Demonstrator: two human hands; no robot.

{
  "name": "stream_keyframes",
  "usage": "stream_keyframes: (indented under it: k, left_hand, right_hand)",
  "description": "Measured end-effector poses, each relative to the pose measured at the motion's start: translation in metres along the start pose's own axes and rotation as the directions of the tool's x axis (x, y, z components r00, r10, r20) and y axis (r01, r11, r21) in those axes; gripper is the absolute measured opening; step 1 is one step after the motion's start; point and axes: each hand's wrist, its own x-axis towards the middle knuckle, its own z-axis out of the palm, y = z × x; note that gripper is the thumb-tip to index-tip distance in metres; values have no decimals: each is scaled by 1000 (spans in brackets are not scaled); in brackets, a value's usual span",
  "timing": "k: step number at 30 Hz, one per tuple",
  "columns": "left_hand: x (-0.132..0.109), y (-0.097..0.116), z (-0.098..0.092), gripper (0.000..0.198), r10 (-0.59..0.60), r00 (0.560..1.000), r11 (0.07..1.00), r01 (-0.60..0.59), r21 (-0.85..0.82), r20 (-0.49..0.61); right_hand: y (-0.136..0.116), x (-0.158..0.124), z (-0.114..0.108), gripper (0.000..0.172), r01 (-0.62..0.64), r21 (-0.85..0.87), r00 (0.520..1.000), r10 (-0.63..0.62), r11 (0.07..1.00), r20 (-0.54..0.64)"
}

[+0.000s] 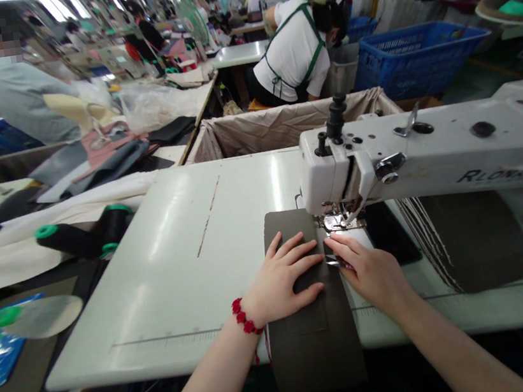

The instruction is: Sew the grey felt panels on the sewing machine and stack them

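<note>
Fabric [309, 337], a dark grey-green strip, lies on the white surface [179, 265] and runs from the near edge, where it hangs over, to the presser foot [342, 221] of the sewing machine [429, 154]. The left hand [282, 280] rests flat on the strip, its fingers [297, 246] released and spread, with a red bead bracelet [245, 319] at the wrist. The right hand [373, 274] lies on the strip's right edge, just near of the foot. Its fingertips meet at a small shiny metal piece [335, 262], and I cannot tell whether they grasp it. Black thread spools [78, 236] lie to the left. A person in a white shirt [293, 50] bends over on the far side.
</note>
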Motion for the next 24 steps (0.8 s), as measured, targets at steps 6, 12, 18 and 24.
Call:
stream_keyframes:
  k: [6, 12, 18, 24]
  left_hand:
    - [0, -1, 1, 50, -4, 1000, 1000, 4, -5, -3]
    - [0, -2, 3, 49, 0, 1000, 1000, 0, -3, 10]
    - [0, -2, 4, 47, -1, 1000, 1000, 1, 6, -2]
    - [0, -1, 4, 45, 1, 1000, 1000, 0, 21, -15]
  right_hand:
    - [1, -2, 2, 49, -3, 5, 1000, 3, 1000, 7]
    - [1, -1, 2, 48, -3, 4, 1000, 3, 1000, 2]
    - [1, -2, 2, 51, 2, 2, 1000, -2, 1000, -10]
    - [1, -2, 3, 49, -2, 5, 1000, 2, 1000, 2]
